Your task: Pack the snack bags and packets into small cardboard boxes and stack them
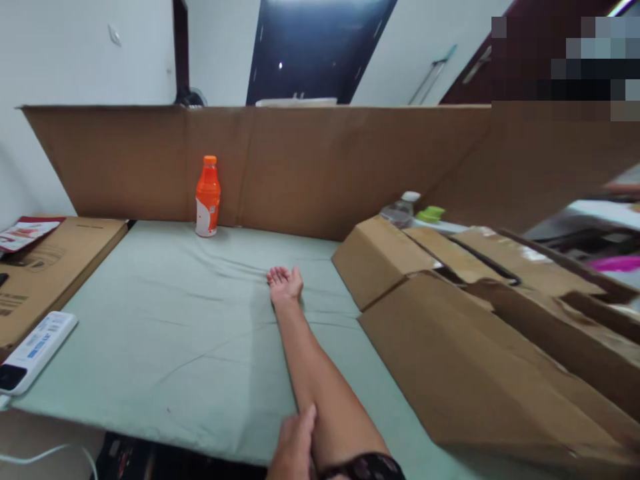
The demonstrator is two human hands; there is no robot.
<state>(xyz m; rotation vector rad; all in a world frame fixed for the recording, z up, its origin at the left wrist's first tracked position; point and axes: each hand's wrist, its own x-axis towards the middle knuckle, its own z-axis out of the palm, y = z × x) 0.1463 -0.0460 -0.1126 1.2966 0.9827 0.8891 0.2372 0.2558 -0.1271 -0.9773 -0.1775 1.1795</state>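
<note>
My right hand [286, 285] lies palm up over the pale green tabletop [200, 313], with its fingers slightly curled and apart and nothing in it. My left hand [294, 445] is at the bottom edge, somewhat blurred. It touches the inner side of my right forearm [325, 380] near the elbow, and most of its fingers are hidden. Farther back and to the left of my right hand, an orange bottle [209, 200] with an orange cap and a partly white label stands upright near the cardboard wall [310, 167].
Open cardboard boxes [440, 347] line the right side, with a clear white-capped bottle [400, 210] and a green object [431, 214] behind them. A white power bank [37, 353] lies at the left edge, beside a flat cardboard box [75, 260]. A white cable [45, 457] hangs below.
</note>
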